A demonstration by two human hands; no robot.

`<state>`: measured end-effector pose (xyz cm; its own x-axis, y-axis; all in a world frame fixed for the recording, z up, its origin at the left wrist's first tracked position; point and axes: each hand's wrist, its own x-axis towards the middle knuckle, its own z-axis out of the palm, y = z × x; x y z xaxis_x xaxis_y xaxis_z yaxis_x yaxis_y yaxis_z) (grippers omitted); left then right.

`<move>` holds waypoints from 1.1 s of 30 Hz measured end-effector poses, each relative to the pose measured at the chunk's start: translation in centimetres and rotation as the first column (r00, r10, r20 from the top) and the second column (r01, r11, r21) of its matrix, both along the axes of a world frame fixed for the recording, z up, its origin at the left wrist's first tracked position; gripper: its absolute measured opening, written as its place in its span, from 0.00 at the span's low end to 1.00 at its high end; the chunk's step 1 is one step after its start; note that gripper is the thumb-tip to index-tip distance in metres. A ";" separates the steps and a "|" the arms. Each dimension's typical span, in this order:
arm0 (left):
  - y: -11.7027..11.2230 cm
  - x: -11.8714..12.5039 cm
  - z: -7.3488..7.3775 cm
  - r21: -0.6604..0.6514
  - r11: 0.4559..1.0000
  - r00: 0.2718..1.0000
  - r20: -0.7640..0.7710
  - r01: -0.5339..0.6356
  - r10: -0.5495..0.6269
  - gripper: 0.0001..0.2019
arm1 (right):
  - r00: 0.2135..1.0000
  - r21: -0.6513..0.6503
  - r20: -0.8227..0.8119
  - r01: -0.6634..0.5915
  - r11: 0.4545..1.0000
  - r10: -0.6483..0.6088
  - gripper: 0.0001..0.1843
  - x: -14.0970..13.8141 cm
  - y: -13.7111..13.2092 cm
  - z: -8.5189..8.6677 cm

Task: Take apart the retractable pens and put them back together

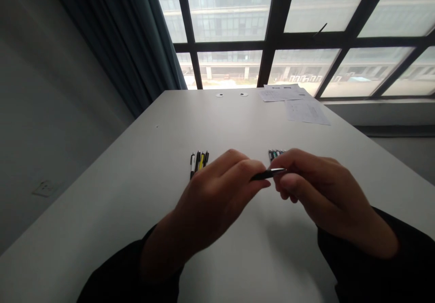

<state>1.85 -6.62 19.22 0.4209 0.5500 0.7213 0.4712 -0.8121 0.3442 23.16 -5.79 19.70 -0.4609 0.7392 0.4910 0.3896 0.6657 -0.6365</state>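
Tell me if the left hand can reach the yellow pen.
Probably yes: the left hand sits just short of the yellow pen and nothing stands between them, though its fingertips are busy at the black pen in the right hand.

The held pen (267, 174) shows glossy black plastic and bright metal at one end. The counter (142, 176) is smooth matt white, the sheets of paper (306, 112) upper right are matt, and the curtain (115, 36) upper left is dull cloth.

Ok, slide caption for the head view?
Left hand and right hand hold a slim black pen over a white table.
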 end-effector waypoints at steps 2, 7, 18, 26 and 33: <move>0.2 0.0 -0.1 0.060 0.998 0.999 -0.037 -0.009 0.011 0.07 | 1.000 0.043 0.018 0.025 0.999 -0.025 0.10 0.0 -0.2 0.1; 0.0 -0.1 -0.1 0.095 0.993 0.994 -0.069 -0.073 0.080 0.07 | 0.999 0.103 0.023 0.032 0.994 -0.034 0.07 -0.2 -0.2 0.1; 0.0 -0.3 0.4 -0.227 0.972 0.998 0.013 0.063 -0.062 0.07 | 0.999 0.133 0.012 -0.041 0.990 0.040 0.08 0.3 -0.3 -0.2; 0.0 -0.1 0.5 -0.336 0.942 0.999 0.027 0.026 -0.018 0.08 | 0.998 0.118 -0.030 -0.059 0.991 0.063 0.07 -0.2 -0.4 0.3; 0.2 -0.1 0.0 -0.221 0.974 0.999 -0.005 0.047 -0.049 0.14 | 0.997 0.106 -0.077 -0.022 0.994 0.030 0.06 0.0 -0.4 0.1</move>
<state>1.74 -6.46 19.24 0.4575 0.6738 0.5802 0.4378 -0.7387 0.5125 23.16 -6.22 19.81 -0.4366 0.6699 0.6005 0.3233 0.7397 -0.5902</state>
